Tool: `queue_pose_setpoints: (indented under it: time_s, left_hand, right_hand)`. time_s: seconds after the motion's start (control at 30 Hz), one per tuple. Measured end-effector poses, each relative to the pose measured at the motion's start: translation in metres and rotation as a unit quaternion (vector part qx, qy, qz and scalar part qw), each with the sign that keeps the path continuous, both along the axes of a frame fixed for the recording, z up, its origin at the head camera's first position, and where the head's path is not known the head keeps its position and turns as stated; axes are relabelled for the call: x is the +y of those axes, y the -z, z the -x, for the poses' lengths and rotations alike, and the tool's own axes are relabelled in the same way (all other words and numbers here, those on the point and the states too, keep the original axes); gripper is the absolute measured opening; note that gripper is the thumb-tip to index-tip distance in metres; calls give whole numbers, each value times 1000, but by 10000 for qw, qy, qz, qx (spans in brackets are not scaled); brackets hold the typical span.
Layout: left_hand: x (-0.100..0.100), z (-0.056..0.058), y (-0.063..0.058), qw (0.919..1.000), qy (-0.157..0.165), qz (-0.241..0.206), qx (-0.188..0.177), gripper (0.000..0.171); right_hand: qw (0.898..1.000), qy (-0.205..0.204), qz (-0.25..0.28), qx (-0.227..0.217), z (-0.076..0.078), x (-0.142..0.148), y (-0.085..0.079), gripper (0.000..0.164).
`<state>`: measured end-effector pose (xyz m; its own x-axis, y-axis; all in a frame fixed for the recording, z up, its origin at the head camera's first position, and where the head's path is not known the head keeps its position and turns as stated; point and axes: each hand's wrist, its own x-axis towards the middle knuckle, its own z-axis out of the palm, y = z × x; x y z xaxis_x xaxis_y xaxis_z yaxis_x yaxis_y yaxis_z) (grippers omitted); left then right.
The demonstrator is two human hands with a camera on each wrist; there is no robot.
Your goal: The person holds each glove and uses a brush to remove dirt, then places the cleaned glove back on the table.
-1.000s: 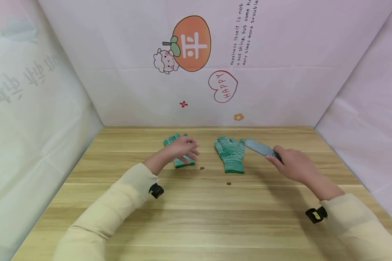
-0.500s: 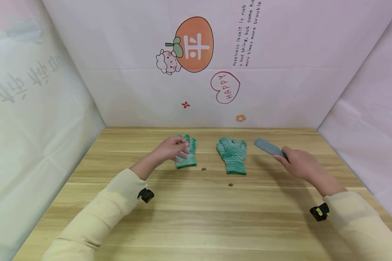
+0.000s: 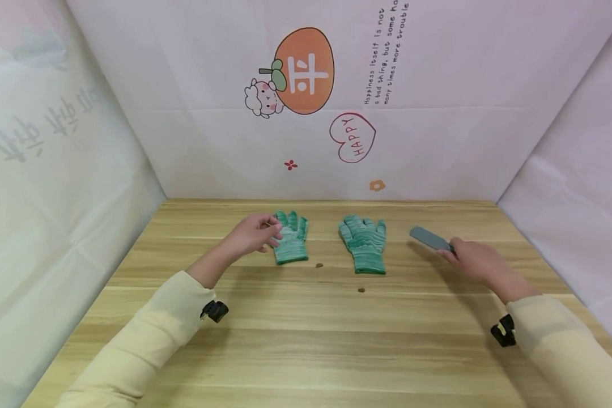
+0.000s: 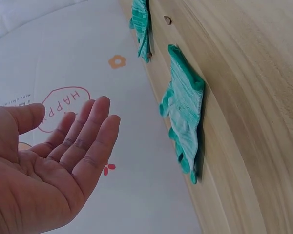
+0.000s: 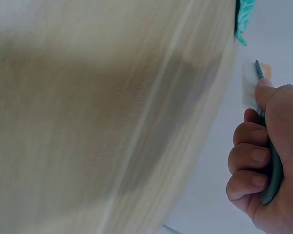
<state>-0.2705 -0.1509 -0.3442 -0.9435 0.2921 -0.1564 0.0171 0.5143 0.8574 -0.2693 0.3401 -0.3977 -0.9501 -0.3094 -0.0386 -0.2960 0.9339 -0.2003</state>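
My right hand (image 3: pixel 474 260) grips the dark green handle of a brush (image 3: pixel 429 238), fingers curled round it and thumb along its neck. In the right wrist view, pale bristles (image 5: pixel 249 87) stick out from one side of the brush's thin head. The brush is held up over the table, right of a green knitted glove (image 3: pixel 366 243). A second green glove (image 3: pixel 293 245) lies to the left, palm area partly covered by my left hand (image 3: pixel 251 235) in the head view. That hand is raised with relaxed, loosely bent fingers and holds nothing.
Two small brown bits (image 3: pixel 319 265) (image 3: pixel 361 290) lie on the wooden table (image 3: pixel 306 345) in front of the gloves. A white printed sheet (image 3: pixel 209 153) rises behind the table, and similar sheets stand at both sides.
My left hand has drawn back to the left, uncovering more of the left glove. My right hand has carried the brush right, away from the other glove, and its bristled side has turned out of sight.
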Motion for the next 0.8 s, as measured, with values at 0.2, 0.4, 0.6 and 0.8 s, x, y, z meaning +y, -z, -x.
queue_pose_setpoints:
  time_s: [0.2, 0.4, 0.6, 0.8]
  left_hand:
    - [-4, -4, 2, 10000, 16, 29, 69, 30]
    - [-4, -6, 6, 10000, 12, 26, 24, 30]
    - [-5, -7, 7, 9999, 27, 121, 48, 30]
    - [-7, -8, 11, 9998, 42, 203, 4, 29]
  right_hand:
    - [9999, -10, 139, -102, 6, 6, 11, 41]
    - [9997, 9, 137, -223, 6, 8, 15, 44]
    - [9993, 56, 210, -303, 5, 6, 16, 39]
    - [9992, 5, 77, -381, 6, 6, 20, 37]
